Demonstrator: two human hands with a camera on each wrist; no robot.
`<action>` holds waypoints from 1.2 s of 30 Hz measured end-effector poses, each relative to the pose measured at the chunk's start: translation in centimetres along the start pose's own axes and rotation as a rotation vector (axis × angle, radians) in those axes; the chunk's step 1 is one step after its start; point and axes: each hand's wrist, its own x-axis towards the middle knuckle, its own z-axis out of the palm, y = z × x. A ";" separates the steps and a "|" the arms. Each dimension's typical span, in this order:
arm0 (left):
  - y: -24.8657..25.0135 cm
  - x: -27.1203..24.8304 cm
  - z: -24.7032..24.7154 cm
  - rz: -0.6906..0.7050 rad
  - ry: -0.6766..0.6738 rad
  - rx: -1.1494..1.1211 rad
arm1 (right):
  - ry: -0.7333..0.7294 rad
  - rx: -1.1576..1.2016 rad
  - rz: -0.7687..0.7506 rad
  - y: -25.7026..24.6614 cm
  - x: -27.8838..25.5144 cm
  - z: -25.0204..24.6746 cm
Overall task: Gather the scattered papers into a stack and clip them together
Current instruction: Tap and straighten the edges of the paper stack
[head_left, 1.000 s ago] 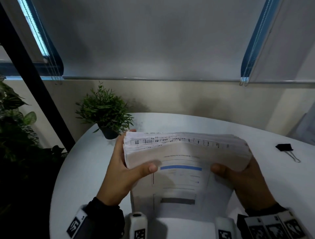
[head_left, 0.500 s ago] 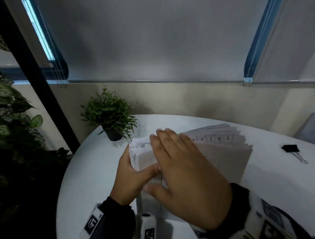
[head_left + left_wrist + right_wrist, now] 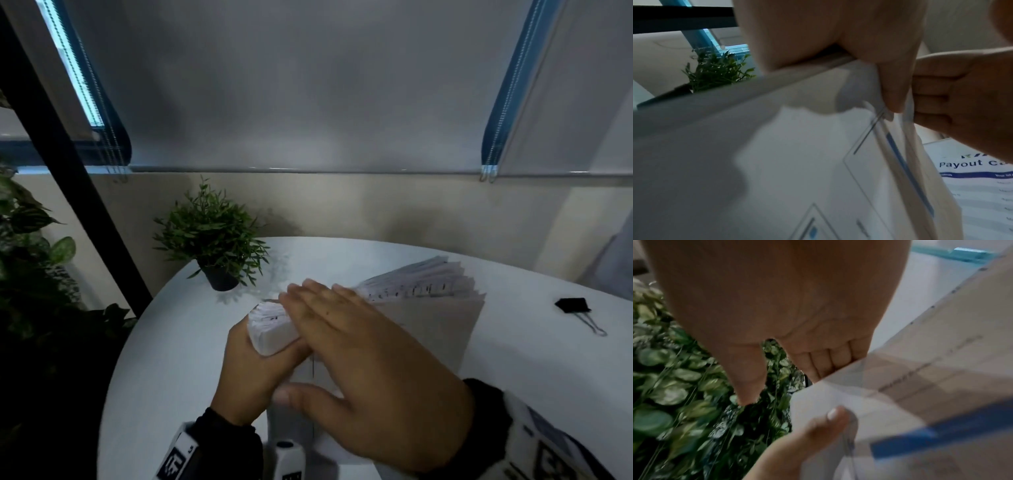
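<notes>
My left hand [image 3: 250,373] grips the left end of a thick stack of papers [image 3: 438,308] held on edge above the white round table [image 3: 191,342], thumb across the front sheet. My right hand [image 3: 335,325] lies flat over the stack's top edge near the left end, fingers straight and together. In the left wrist view the right hand's fingers [image 3: 941,100] touch the stack [image 3: 777,146] beside my left thumb. A black binder clip [image 3: 572,305] lies on the table, far right of both hands. The stack's lower edge is hidden behind my right hand.
A small potted plant [image 3: 214,246] stands at the table's back left, close to the stack. A printed sheet headed "Payout" [image 3: 978,186] lies flat on the table under the hands. Leafy plants [image 3: 30,240] fill the floor to the left.
My right hand let go of the stack's right end and moved across to lie flat over its left part. The stack's free right end has swung away from me.
</notes>
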 end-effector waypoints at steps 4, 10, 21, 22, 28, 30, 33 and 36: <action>0.0 -0.1 -0.1 -0.009 0.032 -0.011 | 0.104 -0.211 0.113 3.2 -1.1 -1.2; -0.6 -0.1 0.1 -0.040 0.035 0.001 | 0.141 -0.277 0.214 8.7 -4.5 -2.7; 0.9 0.5 0.1 0.156 0.145 0.139 | 0.494 -0.372 0.180 7.6 -3.3 -2.9; 0.5 0.6 0.1 0.130 0.137 0.129 | 0.467 -0.361 0.198 7.4 -3.4 -2.7; -1.5 -0.4 1.0 -0.015 0.039 0.104 | 0.342 -0.222 0.291 7.7 -3.8 -0.9; -2.1 -0.2 0.8 -0.043 0.048 0.065 | 0.360 -0.226 0.280 7.8 -3.5 -1.3; -3.1 0.0 0.2 -0.098 0.058 0.033 | 0.331 -0.244 0.301 7.5 -3.3 -1.6; -3.6 0.3 0.1 -0.148 0.033 0.002 | 0.205 -0.330 0.332 7.7 -2.9 -2.4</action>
